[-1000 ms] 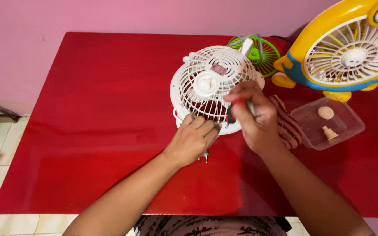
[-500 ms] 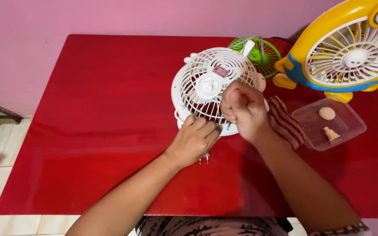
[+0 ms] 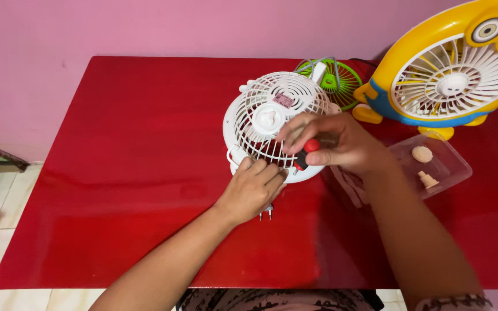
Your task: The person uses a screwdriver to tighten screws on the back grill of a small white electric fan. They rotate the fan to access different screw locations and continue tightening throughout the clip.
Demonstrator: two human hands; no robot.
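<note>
A small white fan (image 3: 263, 118) with a wire grille lies face up on the red table (image 3: 134, 150). My left hand (image 3: 253, 189) presses on its near rim, fingers curled over the edge. My right hand (image 3: 335, 144) hovers over the grille's right side, closed around a screwdriver (image 3: 305, 154) with a red and black handle, its tip hidden against the fan. A plug with metal prongs (image 3: 267, 212) pokes out beneath my left hand.
A small green fan (image 3: 341, 80) lies behind the white one. A large yellow and blue fan (image 3: 451, 75) stands at the back right. A clear plastic tray (image 3: 442, 167) with two small beige parts sits right of my right hand. Tiled floor shows left of the table.
My right hand has shifted slightly over the grille and turned, so the screwdriver's red handle now shows lower. My left hand stays on the fan's rim.
</note>
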